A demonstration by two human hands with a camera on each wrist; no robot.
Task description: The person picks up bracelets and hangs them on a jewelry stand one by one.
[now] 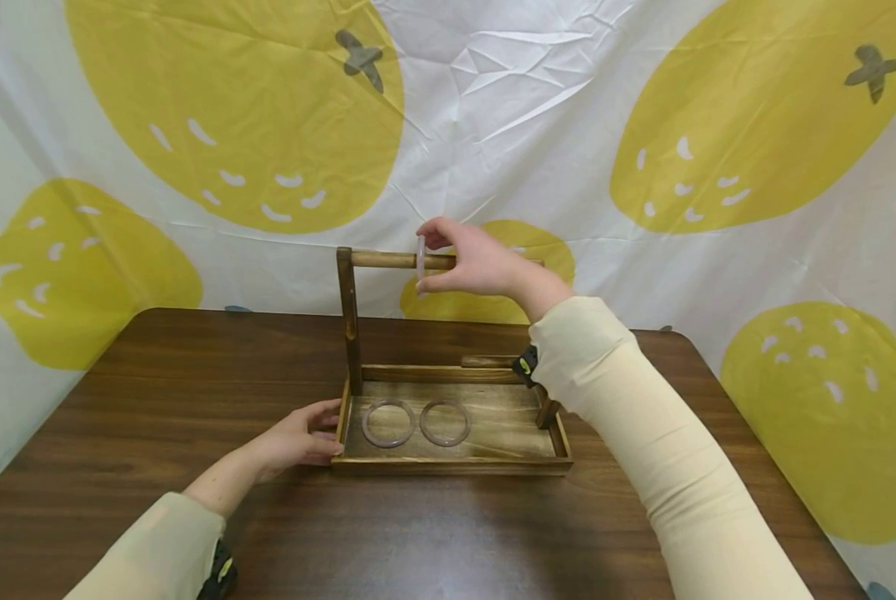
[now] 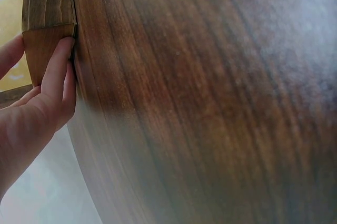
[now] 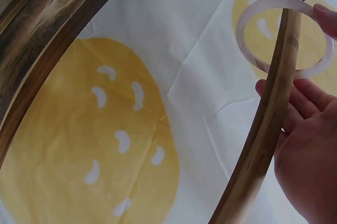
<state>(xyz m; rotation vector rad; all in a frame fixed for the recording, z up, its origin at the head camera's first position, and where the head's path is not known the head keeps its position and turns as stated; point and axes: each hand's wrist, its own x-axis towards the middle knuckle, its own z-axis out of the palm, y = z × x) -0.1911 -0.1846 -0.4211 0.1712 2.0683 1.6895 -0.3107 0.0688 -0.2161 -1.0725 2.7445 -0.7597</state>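
Observation:
My right hand point(image 1: 481, 262) pinches a pale, translucent bangle point(image 1: 421, 265) between thumb and fingers. The bangle stands upright around the top bar point(image 1: 383, 259) of a wooden rack; in the right wrist view that bar point(image 3: 274, 113) passes through the ring point(image 3: 251, 11). At the left end of the rack's tray base point(image 1: 448, 467), my left hand point(image 1: 293, 437) holds the end wall, with fingertips on the wooden corner point(image 2: 47, 40) in the left wrist view. Two more bangles, a left one point(image 1: 367, 425) and a right one point(image 1: 425, 429), lie flat inside the tray.
The rack stands on a dark brown wooden table point(image 1: 192, 375). Its left post point(image 1: 350, 325) rises to the bar, while my sleeve point(image 1: 605, 367) covers much of the right post point(image 1: 548, 412). Behind hangs a white cloth point(image 1: 478, 125) with yellow fruit prints.

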